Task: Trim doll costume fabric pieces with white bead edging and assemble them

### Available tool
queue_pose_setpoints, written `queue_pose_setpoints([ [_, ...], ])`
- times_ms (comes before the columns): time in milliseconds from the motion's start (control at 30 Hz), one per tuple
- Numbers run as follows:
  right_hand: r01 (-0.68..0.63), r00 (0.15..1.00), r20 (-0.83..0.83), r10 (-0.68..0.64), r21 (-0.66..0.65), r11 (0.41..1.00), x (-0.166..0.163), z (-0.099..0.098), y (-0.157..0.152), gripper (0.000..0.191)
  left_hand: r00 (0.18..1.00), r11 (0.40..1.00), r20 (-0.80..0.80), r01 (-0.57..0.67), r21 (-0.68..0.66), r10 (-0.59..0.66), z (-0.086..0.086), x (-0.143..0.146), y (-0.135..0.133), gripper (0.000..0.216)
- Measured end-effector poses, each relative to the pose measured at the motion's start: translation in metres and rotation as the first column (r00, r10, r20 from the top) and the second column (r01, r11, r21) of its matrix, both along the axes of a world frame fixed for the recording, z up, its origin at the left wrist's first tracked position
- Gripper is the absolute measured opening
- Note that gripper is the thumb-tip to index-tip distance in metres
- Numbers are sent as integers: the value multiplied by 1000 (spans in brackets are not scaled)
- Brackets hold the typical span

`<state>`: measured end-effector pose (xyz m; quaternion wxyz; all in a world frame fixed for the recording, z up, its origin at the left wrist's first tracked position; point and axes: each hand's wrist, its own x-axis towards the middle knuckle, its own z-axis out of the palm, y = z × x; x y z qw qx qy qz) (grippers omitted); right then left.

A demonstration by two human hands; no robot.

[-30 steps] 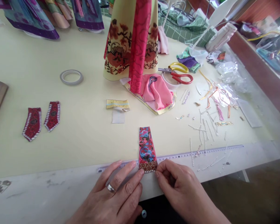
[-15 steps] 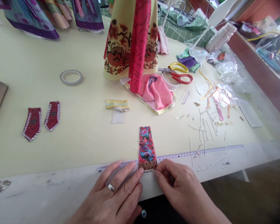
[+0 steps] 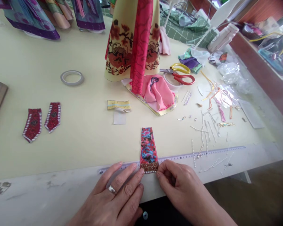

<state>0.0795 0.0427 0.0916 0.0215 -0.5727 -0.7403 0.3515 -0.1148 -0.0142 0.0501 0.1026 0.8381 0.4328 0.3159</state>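
Note:
A tapered fabric piece, red with blue floral patterns and a brown band near its wide end, lies over a clear ruler. Along its lower edge runs a row of white pearl bead trim. My left hand, with a ring on one finger, rests flat with fingers stretched out; a fingertip touches the lower left corner of the piece. At the lower right corner, my right hand is closed, thumb and index finger pinching the right end of the bead trim. Its other fingers are curled under and partly hidden.
Two dark red beaded tabs and a tape roll lie left. Ahead are a yellow fabric scrap, a floral skirt, pink cloth and scissors. Several pearl strands are scattered right.
The fingertips of my left hand have shifted very slightly at the lower left corner. My right hand and the fabric piece stay practically where they were.

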Motion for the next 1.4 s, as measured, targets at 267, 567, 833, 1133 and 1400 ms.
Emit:
queue_pose_setpoints([
  [267,2,1000,-14,-2,-11,1000,1,-1,0,16,998,994,-36,47,99,-44,4,-6,1,14],
  [567,-7,1000,-19,7,-15,1000,1,0,-2,18,996,995,-40,85,41,-84,12,13,8,18],
  [833,-13,999,-38,13,6,1000,2,-2,0,19,992,995,-78,98,13,-97,14,17,15,22],
  [1133,-14,999,-31,14,-20,1000,3,-1,0,17,991,993,-70,113,17,-112,13,15,13,21],
  [1400,-8,999,-34,8,-27,1000,2,-1,0,17,988,993,-97,121,8,-120,11,16,15,23],
])
